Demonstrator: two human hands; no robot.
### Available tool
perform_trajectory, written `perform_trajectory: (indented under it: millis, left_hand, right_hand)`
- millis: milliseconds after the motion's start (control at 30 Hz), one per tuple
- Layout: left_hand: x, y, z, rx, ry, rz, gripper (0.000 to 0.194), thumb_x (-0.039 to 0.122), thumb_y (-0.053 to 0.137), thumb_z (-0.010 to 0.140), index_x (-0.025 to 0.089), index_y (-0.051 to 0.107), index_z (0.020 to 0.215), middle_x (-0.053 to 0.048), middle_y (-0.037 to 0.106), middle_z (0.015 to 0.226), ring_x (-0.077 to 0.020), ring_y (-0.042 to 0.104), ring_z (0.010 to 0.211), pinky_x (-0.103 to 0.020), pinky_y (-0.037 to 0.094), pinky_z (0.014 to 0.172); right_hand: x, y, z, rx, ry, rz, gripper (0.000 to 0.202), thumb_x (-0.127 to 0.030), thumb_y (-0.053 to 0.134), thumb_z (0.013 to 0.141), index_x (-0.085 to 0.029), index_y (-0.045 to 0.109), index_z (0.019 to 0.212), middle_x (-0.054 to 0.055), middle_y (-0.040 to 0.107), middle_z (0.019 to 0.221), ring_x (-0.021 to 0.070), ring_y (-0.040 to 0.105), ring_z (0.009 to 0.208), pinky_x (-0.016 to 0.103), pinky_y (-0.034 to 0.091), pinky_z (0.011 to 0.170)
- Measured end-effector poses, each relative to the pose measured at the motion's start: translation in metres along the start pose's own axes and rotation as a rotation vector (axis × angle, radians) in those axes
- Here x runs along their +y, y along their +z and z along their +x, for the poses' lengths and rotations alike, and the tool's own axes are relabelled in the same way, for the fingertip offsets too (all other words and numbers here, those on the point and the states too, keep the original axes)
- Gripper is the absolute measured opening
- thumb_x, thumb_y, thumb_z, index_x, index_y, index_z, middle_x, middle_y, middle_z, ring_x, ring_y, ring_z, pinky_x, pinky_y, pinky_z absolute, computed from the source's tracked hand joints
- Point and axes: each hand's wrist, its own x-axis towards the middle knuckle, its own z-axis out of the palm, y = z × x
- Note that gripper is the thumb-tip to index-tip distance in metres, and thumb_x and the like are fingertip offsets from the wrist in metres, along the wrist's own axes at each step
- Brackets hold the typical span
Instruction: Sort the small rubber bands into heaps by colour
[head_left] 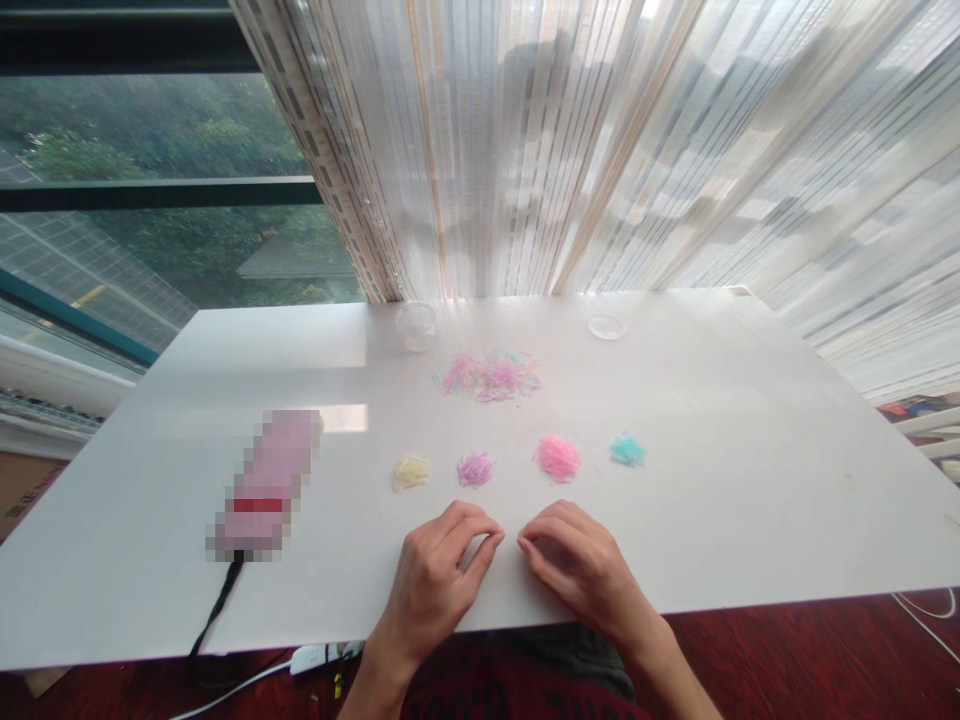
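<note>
My left hand (444, 565) and my right hand (576, 560) are close together over the near edge of the table, a small gap between their fingertips. Thumb and forefinger are pinched on each; whatever they hold, if anything, is too small to make out. Just beyond them lie separate little piles of thin, short strips: pale yellow (411, 472), purple (475, 469), pink (558, 458) and turquoise (628, 450). Farther back spreads a larger heap of mixed-colour strips (491, 376).
A clear plastic tub (417, 328) and a clear round lid (607, 326) stand at the back of the white table (750, 480). On the left lies a pink pixelated object (274, 470) with a black cord (217, 605). A curtain (510, 150) hangs behind.
</note>
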Motion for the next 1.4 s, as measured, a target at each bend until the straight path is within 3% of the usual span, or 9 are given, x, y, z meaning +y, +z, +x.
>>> perform_trajectory:
  millis: [167, 333, 433, 667, 933, 1033, 1133, 1200, 1400]
  left_hand:
    - [-0.002, -0.011, -0.007, 0.062, -0.043, 0.043, 0.008, 0.018, 0.064, 0.103, 0.022, 0.070, 0.100, -0.001, 0.071, 0.091, -0.0113, 0.054, 0.060, -0.022, 0.048, 0.061]
    - [-0.017, -0.039, -0.002, 0.365, -0.113, 0.300, 0.007, 0.020, 0.068, 0.100, 0.020, 0.073, 0.096, 0.000, 0.071, 0.086, -0.0099, 0.046, 0.053, -0.022, 0.047, 0.059]
    - [-0.028, -0.051, 0.005, 0.449, -0.174, 0.444, 0.012, 0.025, 0.068, 0.099, 0.018, 0.074, 0.092, 0.000, 0.070, 0.081, -0.0100, 0.047, 0.051, -0.023, 0.045, 0.057]
    - [-0.043, -0.046, 0.009, 0.456, -0.258, 0.591, 0.023, 0.032, 0.062, 0.100, 0.018, 0.077, 0.090, 0.000, 0.071, 0.077, -0.0105, 0.052, 0.050, -0.024, 0.044, 0.056]
    - [-0.039, -0.046, 0.002, 0.467, -0.238, 0.589, 0.019, 0.030, 0.062, 0.101, 0.017, 0.076, 0.100, -0.001, 0.071, 0.083, -0.0102, 0.052, 0.050, -0.024, 0.047, 0.058]
    - [-0.028, -0.042, 0.000, 0.399, -0.147, 0.485, 0.015, 0.026, 0.063, 0.102, 0.018, 0.074, 0.104, -0.002, 0.073, 0.090, -0.0096, 0.050, 0.050, -0.024, 0.049, 0.059]
    - [-0.014, -0.031, 0.001, 0.160, -0.016, 0.376, 0.014, 0.025, 0.061, 0.103, 0.021, 0.073, 0.109, -0.003, 0.075, 0.098, -0.0113, 0.058, 0.057, -0.024, 0.052, 0.062]
    - [-0.008, -0.023, 0.003, 0.065, 0.030, 0.367, 0.017, 0.025, 0.059, 0.104, 0.022, 0.074, 0.110, -0.004, 0.076, 0.098, -0.0158, 0.067, 0.069, -0.027, 0.053, 0.067]
    - [-0.003, -0.010, 0.005, -0.011, 0.083, 0.365, 0.021, 0.023, 0.055, 0.106, 0.023, 0.075, 0.100, -0.003, 0.075, 0.096, -0.0181, 0.067, 0.071, -0.033, 0.048, 0.070]
  right_hand:
    - [0.000, -0.001, -0.001, -0.015, 0.018, 0.011, 0.007, -0.018, 0.063, 0.103, -0.022, 0.069, 0.103, 0.005, 0.071, 0.086, 0.0196, 0.066, 0.078, 0.031, 0.054, 0.070]
    - [0.000, 0.000, -0.002, -0.001, 0.031, 0.028, 0.009, -0.017, 0.061, 0.104, -0.022, 0.068, 0.103, 0.004, 0.071, 0.087, 0.0189, 0.066, 0.078, 0.031, 0.053, 0.070]
    - [0.000, 0.000, -0.001, 0.003, 0.043, 0.036, 0.011, -0.017, 0.059, 0.105, -0.022, 0.068, 0.101, 0.004, 0.070, 0.086, 0.0185, 0.066, 0.077, 0.031, 0.053, 0.069]
    - [0.000, -0.001, -0.001, 0.002, 0.062, 0.048, 0.013, -0.017, 0.058, 0.105, -0.023, 0.068, 0.100, 0.003, 0.070, 0.085, 0.0181, 0.066, 0.077, 0.030, 0.052, 0.070]
    - [-0.001, -0.001, 0.000, -0.001, 0.073, 0.044, 0.015, -0.017, 0.057, 0.105, -0.023, 0.069, 0.099, 0.004, 0.070, 0.085, 0.0183, 0.066, 0.077, 0.030, 0.053, 0.070]
    - [-0.002, -0.001, 0.000, -0.007, 0.081, 0.040, 0.015, -0.018, 0.057, 0.106, -0.022, 0.070, 0.099, 0.004, 0.070, 0.085, 0.0186, 0.066, 0.077, 0.031, 0.053, 0.069]
    - [-0.002, -0.001, 0.000, -0.014, 0.087, 0.034, 0.014, -0.019, 0.057, 0.106, -0.022, 0.070, 0.100, 0.004, 0.069, 0.086, 0.0187, 0.066, 0.077, 0.031, 0.054, 0.070]
    - [-0.002, -0.001, 0.001, -0.014, 0.087, 0.028, 0.014, -0.019, 0.057, 0.106, -0.022, 0.070, 0.100, 0.004, 0.069, 0.086, 0.0186, 0.066, 0.077, 0.031, 0.054, 0.070]
    - [-0.003, -0.001, 0.001, -0.004, 0.092, 0.020, 0.015, -0.019, 0.057, 0.106, -0.023, 0.070, 0.100, 0.003, 0.068, 0.085, 0.0185, 0.067, 0.076, 0.030, 0.055, 0.070]
